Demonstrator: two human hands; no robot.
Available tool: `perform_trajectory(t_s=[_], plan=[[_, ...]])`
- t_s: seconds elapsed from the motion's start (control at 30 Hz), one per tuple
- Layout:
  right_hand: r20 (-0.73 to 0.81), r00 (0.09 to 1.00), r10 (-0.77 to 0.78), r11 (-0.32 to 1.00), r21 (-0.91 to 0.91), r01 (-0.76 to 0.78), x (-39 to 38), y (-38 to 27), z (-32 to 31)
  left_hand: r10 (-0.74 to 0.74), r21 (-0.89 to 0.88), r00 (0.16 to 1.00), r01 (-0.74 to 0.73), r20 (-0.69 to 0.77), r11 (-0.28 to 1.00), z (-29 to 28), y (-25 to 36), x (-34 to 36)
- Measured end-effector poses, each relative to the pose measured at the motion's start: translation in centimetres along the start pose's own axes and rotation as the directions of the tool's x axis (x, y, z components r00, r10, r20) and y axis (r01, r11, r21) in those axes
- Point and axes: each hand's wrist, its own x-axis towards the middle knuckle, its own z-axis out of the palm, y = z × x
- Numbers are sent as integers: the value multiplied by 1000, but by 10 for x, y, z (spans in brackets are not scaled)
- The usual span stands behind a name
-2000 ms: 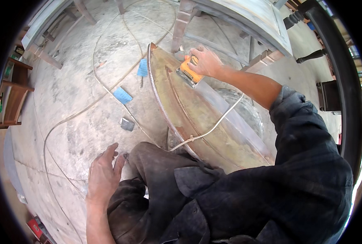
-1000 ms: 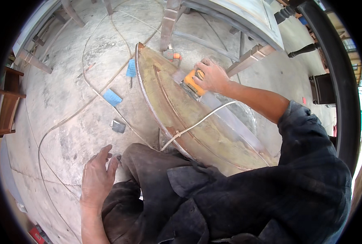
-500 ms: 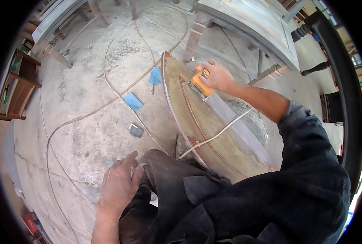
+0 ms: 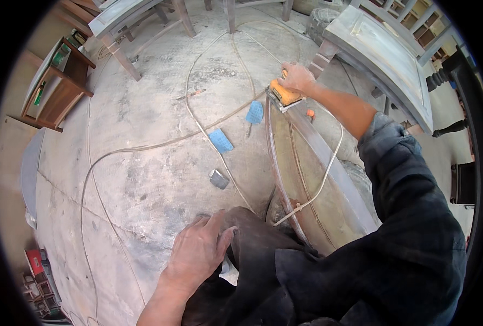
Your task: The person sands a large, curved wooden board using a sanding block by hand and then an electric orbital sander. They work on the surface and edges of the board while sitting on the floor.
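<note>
My right hand (image 4: 299,77) is closed around a small orange power sander (image 4: 285,93), whose flat pad sits at the narrow far end of a long tapered wooden piece (image 4: 290,142). The piece has a yellowish-brown face with a thin curved ridge and a pale grey side. Across it runs a white cable (image 4: 320,187). My left hand (image 4: 198,247) holds nothing and lies on my bent knee, fingers stretched out.
Blue sheets of sandpaper (image 4: 221,140) and a grey pad (image 4: 218,179) lie on the concrete floor. Cables (image 4: 138,148) loop across it. A grey chair-like piece (image 4: 385,60) stands at far right, a brown shelf unit (image 4: 62,89) at left.
The sander in my right hand has moved along the wooden piece to its far tip. My left hand has come onto my knee. The whole view has shifted.
</note>
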Motion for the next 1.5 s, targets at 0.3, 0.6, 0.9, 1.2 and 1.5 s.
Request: perform_trajectory(t_s=[0.3,0.6,0.9,1.2,1.5], plan=[[51,994,-96,995,-14,97,-3,-36,4,-37,-4,999,37,17,999,-6,-3,2],[-50,975,-216,973,70,219,-88,-16,16,28,-10,1000,-28,-4,1000,-7,-2,2],[4,999,-37,999,40,37,-105,11,9,90,23,996,-90,-12,996,-2,4,7],[102,992,78,953,285,-104,-257,-30,-17,150,0,985,-151,90,989,57,13,54],[18,988,154,587,803,-106,-382,-39,7,57,-162,998,-56,5,985,170,125,128]])
